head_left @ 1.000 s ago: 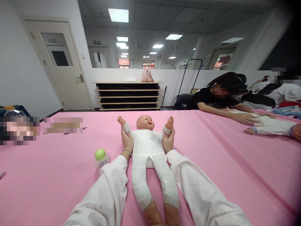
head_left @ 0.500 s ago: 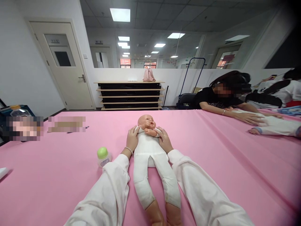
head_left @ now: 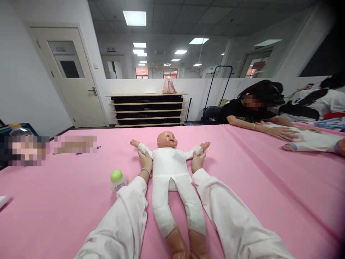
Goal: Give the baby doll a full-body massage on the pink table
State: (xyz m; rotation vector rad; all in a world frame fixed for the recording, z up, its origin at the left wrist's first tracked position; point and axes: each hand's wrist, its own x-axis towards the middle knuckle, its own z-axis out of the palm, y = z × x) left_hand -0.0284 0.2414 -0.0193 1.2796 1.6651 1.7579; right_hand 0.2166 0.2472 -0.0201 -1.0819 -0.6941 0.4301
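A baby doll [head_left: 171,163] with a white cloth body lies face up on the pink table cover [head_left: 81,223]. Its head points away from me and its bare lower legs towards me. Both doll arms stretch out to the sides. My left hand [head_left: 146,162], with a beaded bracelet at the wrist, is closed round the doll arm on the left. Round the doll arm on the right, my right hand [head_left: 198,162] is closed too. Left of my left forearm stands a rounded bottle [head_left: 118,181] with a green cap.
Across the table at the right, a person in black [head_left: 242,115] rests hands on another doll [head_left: 315,138]. Blurred items and a bottle with an orange cap [head_left: 20,130] are at the left. A shelf rack [head_left: 148,109] stands against the far wall.
The doll's arms have gone from folded across its chest to spread out sideways. My hands have moved outward and slightly towards me with them.
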